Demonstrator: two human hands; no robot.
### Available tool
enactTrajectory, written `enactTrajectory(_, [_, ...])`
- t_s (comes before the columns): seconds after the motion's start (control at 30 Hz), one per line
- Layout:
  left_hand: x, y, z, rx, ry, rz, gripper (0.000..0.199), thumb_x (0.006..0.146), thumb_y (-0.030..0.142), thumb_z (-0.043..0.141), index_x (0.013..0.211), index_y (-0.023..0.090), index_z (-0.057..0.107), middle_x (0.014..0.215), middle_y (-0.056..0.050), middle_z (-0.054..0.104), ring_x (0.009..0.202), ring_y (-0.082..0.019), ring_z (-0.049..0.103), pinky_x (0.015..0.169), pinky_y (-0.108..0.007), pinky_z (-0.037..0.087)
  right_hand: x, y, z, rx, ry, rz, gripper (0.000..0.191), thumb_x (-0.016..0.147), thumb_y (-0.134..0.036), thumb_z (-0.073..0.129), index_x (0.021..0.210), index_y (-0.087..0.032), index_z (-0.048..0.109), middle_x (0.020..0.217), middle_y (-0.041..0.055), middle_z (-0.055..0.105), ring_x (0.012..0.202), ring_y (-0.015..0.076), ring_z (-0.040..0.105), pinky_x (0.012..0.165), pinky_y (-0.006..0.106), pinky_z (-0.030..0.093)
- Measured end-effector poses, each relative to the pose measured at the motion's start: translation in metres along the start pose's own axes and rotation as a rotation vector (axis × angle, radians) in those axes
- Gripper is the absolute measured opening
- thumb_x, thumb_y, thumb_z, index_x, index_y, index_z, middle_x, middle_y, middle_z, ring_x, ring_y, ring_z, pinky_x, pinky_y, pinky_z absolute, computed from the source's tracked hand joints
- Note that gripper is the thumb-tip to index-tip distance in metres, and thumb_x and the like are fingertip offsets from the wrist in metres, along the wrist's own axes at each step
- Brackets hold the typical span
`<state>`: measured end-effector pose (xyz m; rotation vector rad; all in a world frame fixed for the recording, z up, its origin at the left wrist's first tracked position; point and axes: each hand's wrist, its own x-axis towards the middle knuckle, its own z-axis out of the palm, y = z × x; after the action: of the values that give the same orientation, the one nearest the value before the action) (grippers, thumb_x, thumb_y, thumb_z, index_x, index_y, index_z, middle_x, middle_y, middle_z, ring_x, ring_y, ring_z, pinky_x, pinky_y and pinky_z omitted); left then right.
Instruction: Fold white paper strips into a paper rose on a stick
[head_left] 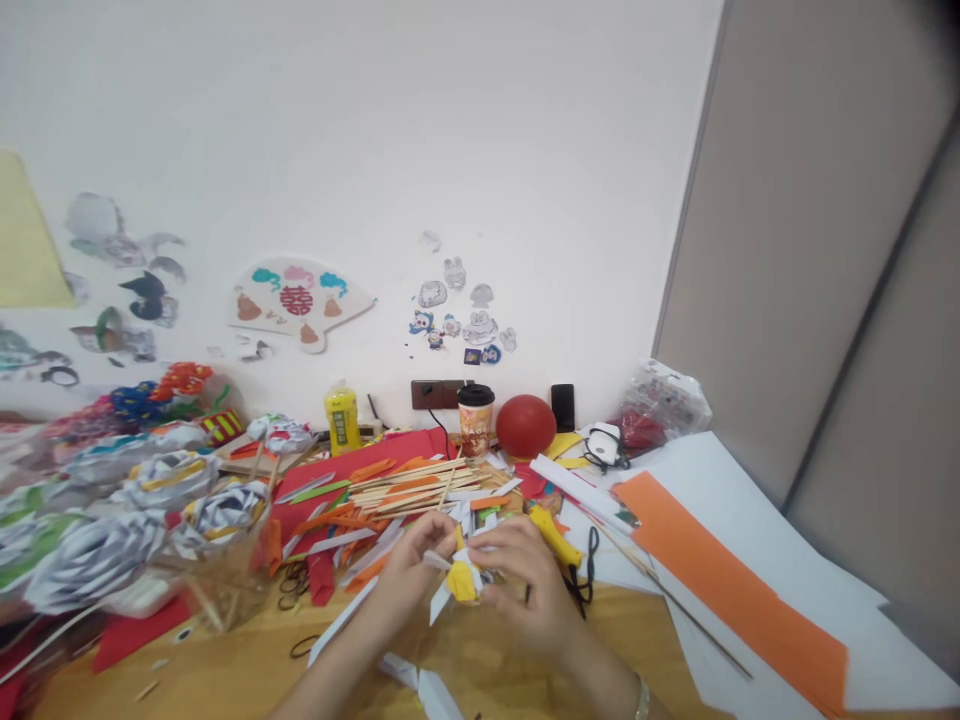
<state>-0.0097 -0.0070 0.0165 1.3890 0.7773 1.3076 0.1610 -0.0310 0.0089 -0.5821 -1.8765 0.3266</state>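
Observation:
Between my two hands, above the wooden table, is a small folded paper piece (463, 582) in yellow and white, with white strips sticking out of it. My left hand (411, 560) pinches its left side, thumb and fingers closed. On the other side, my right hand (525, 575) curls its fingers round the piece's right edge. Below my hands lie folded white paper strips (431, 690). Just behind are a bundle of thin wooden sticks (412, 487) and loose orange and white paper strips. A yellow-handled tool (555, 537), perhaps a glue gun, lies right of my right hand.
At left stand several rolled paper flowers (97, 560). Along the wall are a yellow bottle (343, 420), a lidded paper cup (475, 422), a red balloon (526, 427) and a phone (562, 408). Orange paper (735, 590) lies over white sheets at right. Scissors (292, 583) lie left.

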Motion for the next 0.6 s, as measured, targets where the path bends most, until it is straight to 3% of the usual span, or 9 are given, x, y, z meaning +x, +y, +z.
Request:
enactTrajectory(0.07, [0.002,-0.002,-0.002,-0.082,-0.006,-0.021,0.024,0.067,0.036,0.066,0.069,0.018,0.05,0.062,0.006,0.049,0.052,-0.007,0.043,0.05,-0.018,0.036,0.0,0.005,0.0,0.101,0.101,0.11,0.019,0.082,-0.034,0.052,0.095,-0.027,0.064,0.102,0.0037,0.062,0.099,0.0213,0.05,0.089,0.038,0.036])
enactTrajectory(0.17, [0.004,-0.002,-0.004,-0.168,-0.01,-0.03,0.026,0.065,0.036,0.068,0.07,0.019,0.05,0.064,0.005,0.052,0.054,-0.008,0.047,0.051,-0.018,0.038,-0.001,0.014,0.004,0.387,0.226,0.411,0.028,0.083,-0.041,0.05,0.102,-0.024,0.06,0.109,0.0068,0.059,0.101,0.0219,0.052,0.088,0.038,0.039])
enactTrajectory(0.3, [0.007,-0.006,-0.008,-0.114,0.035,0.023,0.028,0.062,0.033,0.071,0.08,0.02,0.053,0.07,0.003,0.056,0.06,-0.01,0.053,0.055,-0.019,0.042,-0.003,0.016,0.013,0.788,0.093,0.7,0.037,0.078,-0.046,0.055,0.105,-0.021,0.058,0.105,0.008,0.06,0.087,0.0206,0.058,0.077,0.035,0.046])
enactTrajectory(0.43, [0.011,-0.015,-0.017,0.056,0.071,0.066,0.026,0.061,0.033,0.072,0.077,0.018,0.058,0.074,0.0,0.059,0.067,-0.014,0.056,0.061,-0.023,0.046,-0.002,0.02,0.018,0.844,0.16,0.734,0.033,0.069,-0.038,0.068,0.095,-0.019,0.06,0.089,0.0044,0.063,0.072,0.0159,0.06,0.067,0.029,0.047])
enactTrajectory(0.6, [0.013,-0.015,-0.026,0.149,-0.177,0.008,0.024,0.062,0.036,0.071,0.069,0.016,0.061,0.08,-0.004,0.063,0.074,-0.017,0.059,0.069,-0.028,0.048,0.001,0.032,0.014,0.65,0.256,0.634,0.028,0.067,-0.036,0.067,0.089,-0.019,0.06,0.081,0.003,0.063,0.075,0.0176,0.06,0.065,0.029,0.048])
